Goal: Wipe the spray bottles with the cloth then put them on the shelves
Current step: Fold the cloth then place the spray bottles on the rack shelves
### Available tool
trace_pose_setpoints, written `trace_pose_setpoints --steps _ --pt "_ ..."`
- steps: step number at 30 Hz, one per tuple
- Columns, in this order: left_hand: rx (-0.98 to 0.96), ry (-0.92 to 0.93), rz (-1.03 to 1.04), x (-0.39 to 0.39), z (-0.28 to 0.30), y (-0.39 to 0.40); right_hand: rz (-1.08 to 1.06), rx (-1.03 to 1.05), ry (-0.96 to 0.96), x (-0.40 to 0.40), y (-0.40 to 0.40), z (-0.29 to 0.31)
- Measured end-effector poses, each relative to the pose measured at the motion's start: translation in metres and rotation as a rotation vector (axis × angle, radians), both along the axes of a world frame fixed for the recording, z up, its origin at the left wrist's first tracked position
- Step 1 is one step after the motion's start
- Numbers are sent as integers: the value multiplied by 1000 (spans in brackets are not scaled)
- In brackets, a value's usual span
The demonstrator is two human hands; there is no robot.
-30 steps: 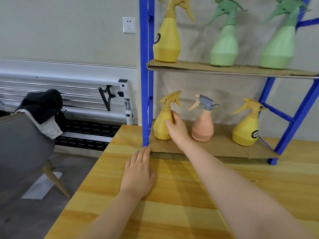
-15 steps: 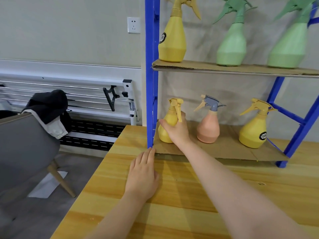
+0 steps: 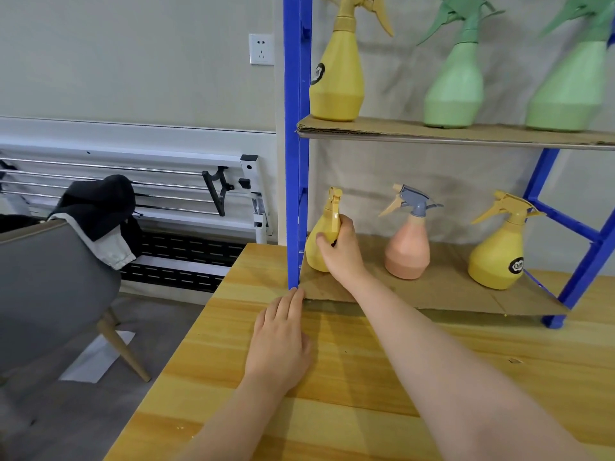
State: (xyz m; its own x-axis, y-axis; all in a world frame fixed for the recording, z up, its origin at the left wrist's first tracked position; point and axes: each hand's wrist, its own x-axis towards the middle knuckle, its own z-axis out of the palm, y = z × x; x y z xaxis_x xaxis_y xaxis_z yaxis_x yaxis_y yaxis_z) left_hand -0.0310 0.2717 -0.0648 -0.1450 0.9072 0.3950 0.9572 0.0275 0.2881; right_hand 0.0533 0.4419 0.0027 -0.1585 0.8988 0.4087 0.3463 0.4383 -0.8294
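Note:
On the lower cardboard shelf of the blue rack, my right hand grips a small yellow spray bottle standing at the far left, its nozzle turned toward me. To its right stand a pink bottle with a grey trigger and another yellow bottle. The upper shelf carries a tall yellow bottle and two green bottles. My left hand rests flat on the wooden table, fingertips at the rack's blue post. No cloth is in view.
A grey chair with dark and white clothing draped over its back stands left of the table. Behind it a metal rail unit runs along the wall. White paper lies on the floor by the chair leg.
The small yellow bottle has been turned on the shelf so its nozzle swung from pointing right to facing me, with my right hand still round it. My left hand has stayed put.

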Motion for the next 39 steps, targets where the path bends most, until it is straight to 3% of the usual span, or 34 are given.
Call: trace_pose_setpoints --steps 17,28,39 --pt "10 -66 14 -3 1 -1 52 -48 -18 35 -19 4" --pt "7 -33 8 19 7 0 -270 172 -98 112 -46 -4" --pt "66 29 -156 79 0 25 -424 83 -190 150 -35 10"
